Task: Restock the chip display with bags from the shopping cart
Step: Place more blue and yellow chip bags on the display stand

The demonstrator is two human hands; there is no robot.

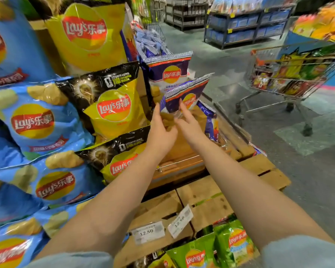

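A purple chip bag (190,89) stands tilted on the wooden display (184,151), in front of another upright purple bag (170,72). My left hand (161,132) is at its lower left edge, thumb straight up beside the bag, fingers against its bottom. My right hand (190,124) touches the bag's front with straight fingers, index finger pointing up over the logo. The shopping cart (290,78) stands to the right in the aisle with several chip bags inside.
Blue chip bags (33,120) and yellow chip bags (112,109) fill the display on the left. Green bags (232,244) sit low in front under wooden crates (207,200) with price tags (149,232). Dark shelving (246,26) lines the far aisle.
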